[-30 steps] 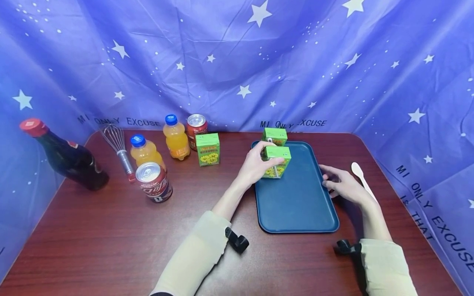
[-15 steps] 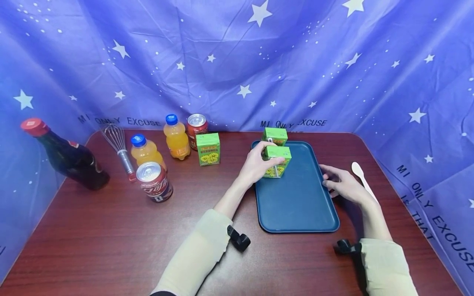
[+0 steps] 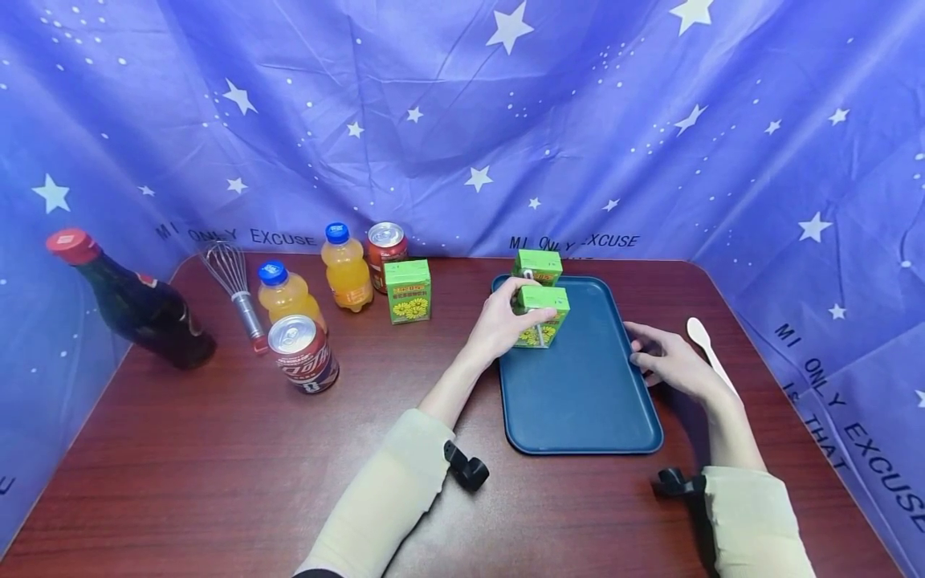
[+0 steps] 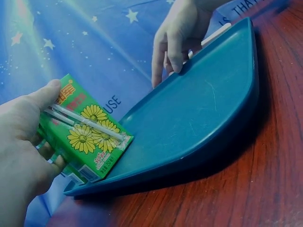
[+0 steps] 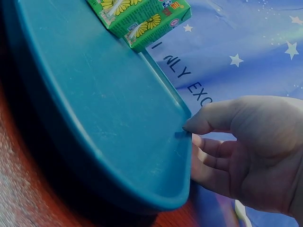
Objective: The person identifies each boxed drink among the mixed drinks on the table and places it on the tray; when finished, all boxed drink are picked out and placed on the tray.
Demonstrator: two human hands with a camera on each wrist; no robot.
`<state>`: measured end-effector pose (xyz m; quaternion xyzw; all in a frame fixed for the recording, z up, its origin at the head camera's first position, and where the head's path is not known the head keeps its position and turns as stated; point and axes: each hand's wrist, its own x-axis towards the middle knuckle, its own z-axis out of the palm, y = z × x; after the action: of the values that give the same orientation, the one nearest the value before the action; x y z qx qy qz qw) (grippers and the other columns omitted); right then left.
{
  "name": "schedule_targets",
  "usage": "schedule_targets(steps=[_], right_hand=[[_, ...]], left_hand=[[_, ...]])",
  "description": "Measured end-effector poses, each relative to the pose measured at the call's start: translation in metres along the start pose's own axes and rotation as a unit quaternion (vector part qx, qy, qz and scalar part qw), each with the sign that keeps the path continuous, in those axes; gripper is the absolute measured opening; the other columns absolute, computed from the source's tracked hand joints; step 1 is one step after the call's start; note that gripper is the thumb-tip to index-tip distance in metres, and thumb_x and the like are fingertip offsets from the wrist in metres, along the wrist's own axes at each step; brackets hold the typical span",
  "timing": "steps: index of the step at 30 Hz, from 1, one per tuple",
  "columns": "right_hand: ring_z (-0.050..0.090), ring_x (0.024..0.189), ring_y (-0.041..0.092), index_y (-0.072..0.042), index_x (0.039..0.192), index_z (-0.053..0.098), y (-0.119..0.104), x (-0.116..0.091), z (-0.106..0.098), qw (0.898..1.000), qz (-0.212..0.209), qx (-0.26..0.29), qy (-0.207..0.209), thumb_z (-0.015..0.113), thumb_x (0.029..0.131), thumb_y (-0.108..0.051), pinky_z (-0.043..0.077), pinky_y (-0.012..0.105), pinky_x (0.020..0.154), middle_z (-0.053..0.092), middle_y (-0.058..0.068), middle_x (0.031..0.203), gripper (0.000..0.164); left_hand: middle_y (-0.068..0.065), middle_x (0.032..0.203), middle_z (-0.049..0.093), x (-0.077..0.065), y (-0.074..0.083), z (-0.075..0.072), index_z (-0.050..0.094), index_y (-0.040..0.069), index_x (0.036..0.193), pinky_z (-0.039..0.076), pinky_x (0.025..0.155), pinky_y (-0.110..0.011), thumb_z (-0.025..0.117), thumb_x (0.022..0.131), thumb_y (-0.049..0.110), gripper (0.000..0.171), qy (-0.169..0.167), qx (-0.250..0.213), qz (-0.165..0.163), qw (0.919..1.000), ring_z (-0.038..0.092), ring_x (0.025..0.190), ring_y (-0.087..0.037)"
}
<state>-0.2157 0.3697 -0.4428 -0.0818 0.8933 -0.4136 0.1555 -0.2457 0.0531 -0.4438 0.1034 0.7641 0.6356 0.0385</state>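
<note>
My left hand (image 3: 499, 323) grips a green drink carton (image 3: 540, 315) with yellow flowers, standing it on the far left part of the blue tray (image 3: 585, 393). The left wrist view shows the carton (image 4: 87, 135) with a wrapped straw on its face, thumb on top, resting on the tray (image 4: 199, 118). A second green carton (image 3: 536, 266) stands at the tray's far left corner. My right hand (image 3: 668, 360) holds the tray's right rim, thumb on the edge (image 5: 187, 130) and fingers curled under. Both cartons (image 5: 142, 16) show in the right wrist view.
On the dark wooden table (image 3: 217, 466), at left: a third green carton (image 3: 408, 290), two orange juice bottles (image 3: 345, 267), two red cans (image 3: 303, 353), a whisk (image 3: 234, 289) and a dark bottle (image 3: 133, 305) with red cap. A white spoon (image 3: 706, 347) lies right of the tray. Blue starry cloth surrounds the table.
</note>
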Motion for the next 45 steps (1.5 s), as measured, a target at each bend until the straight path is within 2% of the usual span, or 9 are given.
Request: schedule_targets(steps=[10, 16, 22, 33, 39, 45], right_hand=[[0.064, 0.079, 0.005, 0.006, 0.156, 0.034, -0.0008, -0.0016, 0.0010, 1.000, -0.001, 0.010, 0.002, 0.053, 0.097, 0.000, 0.062, 0.038, 0.062, 0.051, 0.018, 0.109, 0.062], [0.064, 0.080, 0.004, 0.005, 0.157, 0.032, 0.0009, -0.0027, -0.0004, 1.000, 0.001, 0.017, -0.001, 0.052, 0.097, 0.002, 0.063, 0.039, 0.064, 0.050, 0.023, 0.113, 0.063], [0.064, 0.080, 0.004, 0.005, 0.157, 0.032, 0.0014, -0.0023, -0.0006, 1.000, 0.000, 0.010, -0.001, 0.052, 0.097, 0.001, 0.063, 0.038, 0.064, 0.051, 0.023, 0.113, 0.063], [0.064, 0.080, 0.005, 0.006, 0.156, 0.034, 0.0008, -0.0017, -0.0002, 1.000, -0.005, 0.008, 0.000, 0.054, 0.098, 0.000, 0.063, 0.038, 0.063, 0.051, 0.019, 0.110, 0.062], [0.064, 0.081, 0.004, 0.004, 0.157, 0.033, 0.0010, -0.0011, -0.0011, 1.000, 0.000, 0.002, -0.002, 0.053, 0.098, -0.001, 0.063, 0.038, 0.064, 0.051, 0.022, 0.113, 0.062], [0.064, 0.081, 0.005, 0.004, 0.157, 0.032, -0.0001, -0.0004, 0.0008, 1.000, 0.001, 0.009, -0.003, 0.053, 0.098, 0.000, 0.063, 0.038, 0.064, 0.051, 0.022, 0.114, 0.063]], left_hand=[[-0.001, 0.128, 0.066, -0.0019, -0.0003, 0.0006, 0.062, 0.021, 0.132, 0.050, 0.095, -0.033, 0.082, 0.088, 0.036, 0.051, -0.004, -0.002, 0.014, 0.9999, 0.058, 0.111, -0.015], [0.000, 0.131, 0.065, -0.0034, 0.0000, 0.0014, 0.062, 0.022, 0.133, 0.050, 0.100, -0.037, 0.083, 0.087, 0.037, 0.053, -0.008, -0.005, 0.014, 0.9999, 0.057, 0.118, -0.015], [0.000, 0.132, 0.065, -0.0048, -0.0002, 0.0015, 0.062, 0.021, 0.133, 0.049, 0.102, -0.039, 0.083, 0.086, 0.036, 0.054, -0.007, -0.005, 0.010, 0.9999, 0.056, 0.119, -0.016], [-0.002, 0.130, 0.065, -0.0044, 0.0000, 0.0018, 0.062, 0.021, 0.132, 0.051, 0.098, -0.038, 0.084, 0.086, 0.036, 0.054, -0.003, -0.006, 0.006, 1.0000, 0.057, 0.116, -0.017], [-0.001, 0.135, 0.063, -0.0059, 0.0017, 0.0009, 0.060, 0.022, 0.134, 0.050, 0.102, -0.041, 0.084, 0.086, 0.037, 0.056, -0.006, -0.004, 0.006, 1.0000, 0.056, 0.121, -0.018], [0.002, 0.150, 0.054, -0.0079, 0.0011, -0.0028, 0.056, 0.026, 0.141, 0.046, 0.110, -0.047, 0.083, 0.086, 0.038, 0.061, -0.013, -0.005, 0.008, 0.9999, 0.050, 0.134, -0.020]])
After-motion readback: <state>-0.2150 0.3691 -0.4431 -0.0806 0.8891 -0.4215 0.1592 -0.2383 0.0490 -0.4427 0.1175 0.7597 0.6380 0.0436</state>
